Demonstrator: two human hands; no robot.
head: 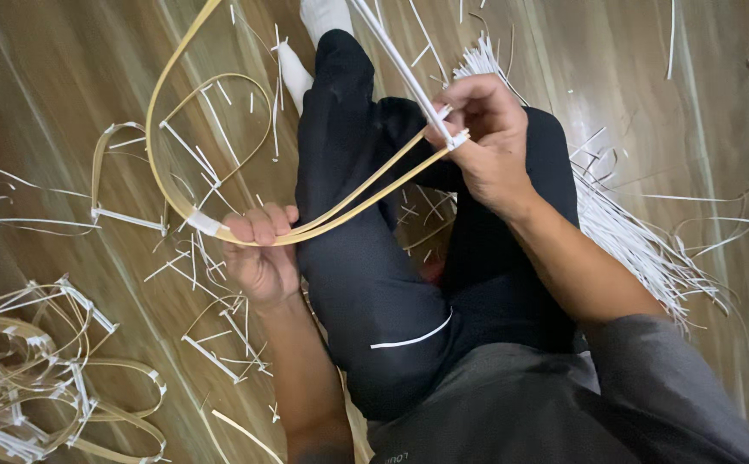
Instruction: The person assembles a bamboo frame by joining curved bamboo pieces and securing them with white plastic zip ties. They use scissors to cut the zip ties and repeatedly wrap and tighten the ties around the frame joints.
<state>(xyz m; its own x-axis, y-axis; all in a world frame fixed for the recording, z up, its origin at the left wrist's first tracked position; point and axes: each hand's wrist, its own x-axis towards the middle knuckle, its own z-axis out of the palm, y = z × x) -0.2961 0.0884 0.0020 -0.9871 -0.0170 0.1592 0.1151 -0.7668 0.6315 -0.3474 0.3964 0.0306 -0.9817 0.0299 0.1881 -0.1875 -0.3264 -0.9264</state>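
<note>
My left hand (259,251) grips a thin yellow bamboo strip (156,137) bent into a long loop that curves up and left over the floor. My right hand (483,137) pinches the two ends of the loop together where white binding (455,137) wraps them. A long white strip (396,60) runs from that binding up past the top edge. A second white wrap (203,223) sits on the loop just left of my left fingers. Both hands hover above my black-trousered legs (366,266).
A pile of finished bamboo loops with white bindings (31,369) lies at lower left. More loops (125,172) and cut white scraps (211,335) litter the wooden floor. A bundle of long white strips (641,241) lies at right. White socks (306,43) show at top.
</note>
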